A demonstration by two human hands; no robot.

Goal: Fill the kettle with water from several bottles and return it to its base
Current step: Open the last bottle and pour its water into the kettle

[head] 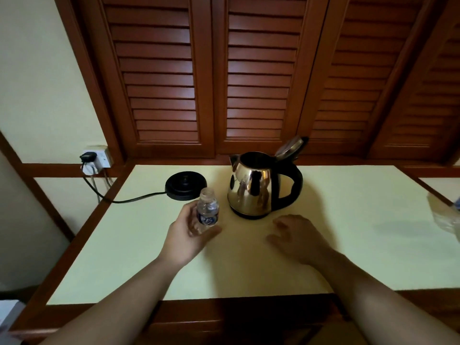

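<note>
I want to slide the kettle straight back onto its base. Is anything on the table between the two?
In the head view, the bottle held by the left hand stands nearer the camera; tabletop between kettle and base looks bare.

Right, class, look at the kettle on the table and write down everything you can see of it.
The kettle is polished, mirror-like metal with a black handle on its right side and a short spout at upper left. Its hinged lid is tipped open above the handle, showing a dark inside. It stands upright on the pale table, off its black base, which lies to its left. Neither hand touches it; the left hand holds an uncapped bottle nearby.
</note>
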